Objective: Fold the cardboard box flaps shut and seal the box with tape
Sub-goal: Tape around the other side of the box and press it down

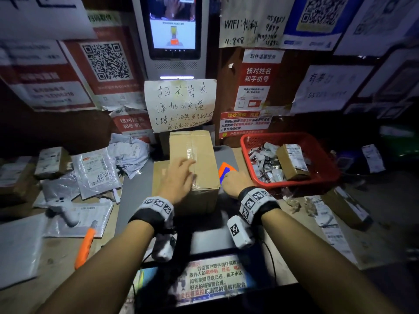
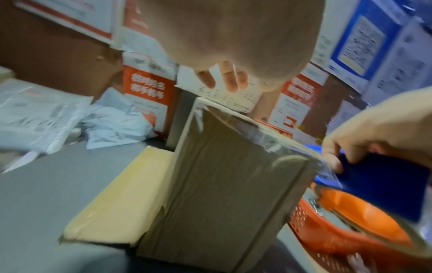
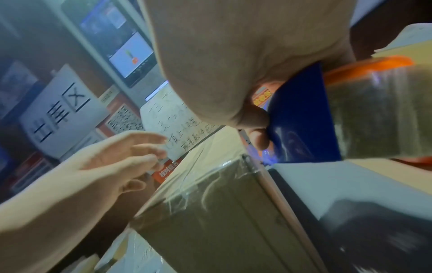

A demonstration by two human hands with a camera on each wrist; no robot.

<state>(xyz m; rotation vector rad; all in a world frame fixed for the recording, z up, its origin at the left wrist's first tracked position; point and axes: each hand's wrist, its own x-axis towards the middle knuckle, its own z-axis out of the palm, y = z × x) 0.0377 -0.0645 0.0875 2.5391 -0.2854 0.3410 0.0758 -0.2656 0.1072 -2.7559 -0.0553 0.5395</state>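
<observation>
A brown cardboard box [image 1: 199,152] stands on the grey counter with its flaps down and clear tape [image 1: 191,152] running along its top seam and over the near edge. My left hand [image 1: 179,177] lies flat on the box top with straight fingers, pressing the tape. My right hand [image 1: 235,183] grips an orange and blue tape dispenser [image 1: 224,171] at the box's right near corner. In the right wrist view the dispenser [image 3: 301,118] carries a clear tape roll [image 3: 378,112], and tape wraps the box corner [image 3: 233,170]. In the left wrist view my fingers [image 2: 230,79] hover above the box [image 2: 222,175].
A flat cardboard piece [image 1: 159,175] lies under the box's left side. A red basket [image 1: 317,155] with a small parcel stands at the right. Grey mailer bags [image 1: 95,171], a white scanner [image 1: 63,210] and an orange-handled knife [image 1: 86,248] lie at the left. Posters and a screen [image 1: 172,26] cover the wall.
</observation>
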